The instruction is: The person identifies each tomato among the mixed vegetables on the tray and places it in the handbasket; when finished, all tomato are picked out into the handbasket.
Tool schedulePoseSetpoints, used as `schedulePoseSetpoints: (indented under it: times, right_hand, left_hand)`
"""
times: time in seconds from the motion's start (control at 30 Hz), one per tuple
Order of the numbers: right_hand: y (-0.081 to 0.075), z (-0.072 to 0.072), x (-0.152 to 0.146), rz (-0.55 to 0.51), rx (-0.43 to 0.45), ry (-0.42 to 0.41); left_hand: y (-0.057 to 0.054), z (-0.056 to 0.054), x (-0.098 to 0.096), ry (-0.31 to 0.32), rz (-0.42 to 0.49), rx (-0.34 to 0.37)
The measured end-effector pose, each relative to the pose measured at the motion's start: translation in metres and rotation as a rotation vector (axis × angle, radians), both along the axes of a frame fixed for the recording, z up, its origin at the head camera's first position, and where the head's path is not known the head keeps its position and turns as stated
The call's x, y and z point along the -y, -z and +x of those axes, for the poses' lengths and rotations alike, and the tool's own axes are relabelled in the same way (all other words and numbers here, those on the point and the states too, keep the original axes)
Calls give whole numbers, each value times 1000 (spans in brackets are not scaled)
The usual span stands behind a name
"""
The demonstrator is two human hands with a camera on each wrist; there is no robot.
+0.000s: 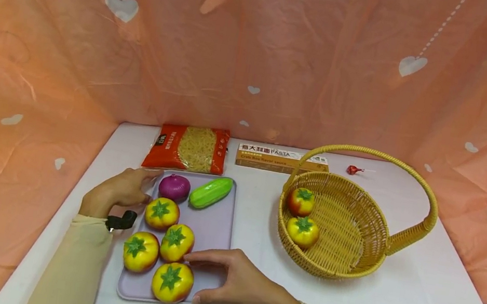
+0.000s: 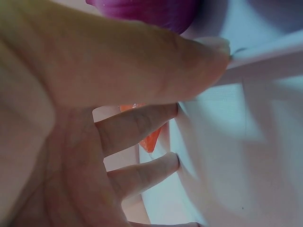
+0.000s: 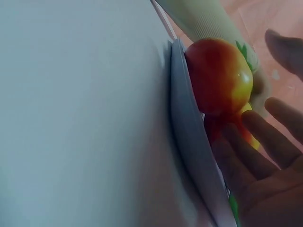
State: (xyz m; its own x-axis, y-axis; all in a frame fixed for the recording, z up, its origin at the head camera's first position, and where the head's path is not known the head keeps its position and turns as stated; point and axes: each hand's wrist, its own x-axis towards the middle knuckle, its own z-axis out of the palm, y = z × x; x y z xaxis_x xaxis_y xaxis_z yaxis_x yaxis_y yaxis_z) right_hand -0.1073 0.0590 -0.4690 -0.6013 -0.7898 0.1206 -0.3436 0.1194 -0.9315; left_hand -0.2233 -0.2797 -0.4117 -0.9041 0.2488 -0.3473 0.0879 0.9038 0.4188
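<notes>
A lilac tray [image 1: 215,229] holds a purple onion [image 1: 174,187], a green cucumber [image 1: 210,193] and several yellow-and-red toy tomatoes with green star-shaped tops. My left hand [image 1: 123,189] is at the tray's left side, beside the onion and a tomato [image 1: 162,213]. Its thumb [image 2: 189,64] reaches the tray's rim in the left wrist view, with the other fingers extended over the white table. On the opposite side, my right hand [image 1: 243,280] spreads over the tray's right edge. Its fingertips come right up to the front tomato [image 1: 172,282] and the middle tomato [image 1: 177,243], without curling round either.
To the right stands a wicker basket [image 1: 378,230] with a tall arched handle and two tomatoes inside. Behind the tray lies a red bag of pasta [image 1: 196,149]. A pasta box [image 1: 280,161] and a red-wrapped lollipop [image 1: 354,170] lie along the back, before an orange curtain [image 1: 285,63].
</notes>
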Motion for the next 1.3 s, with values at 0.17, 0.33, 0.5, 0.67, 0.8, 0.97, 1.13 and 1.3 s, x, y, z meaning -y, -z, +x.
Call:
schedulePoseSetpoints:
  times: [0.17,0.33,0.5,0.67,0.8,0.97,1.13,1.3]
  right_hand:
    - [1,-2,13,18,14,-19]
    - [3,-3,22,69,-69,-32]
    - [3,-4,27,93,-90,-15]
    - [2,-3,28,103,-123,-15]
    - [1,-3,28,107,-133,-19]
    - [-2,-5,20,88,-142,-21]
    - [-12,-5,-6,20,-74,27]
    - [-25,-4,-44,-58,13,145]
  left_hand:
    - [0,1,1,6,6,-8]
    - [1,1,2,16,4,-26]
    - [0,1,3,18,7,-24]
    - [-1,1,3,17,14,-12]
    - [0,1,3,14,10,-5]
    - [0,1,4,21,18,-12]
    - [0,1,3,21,17,-13]
    - [-1,0,2,6,9,6]
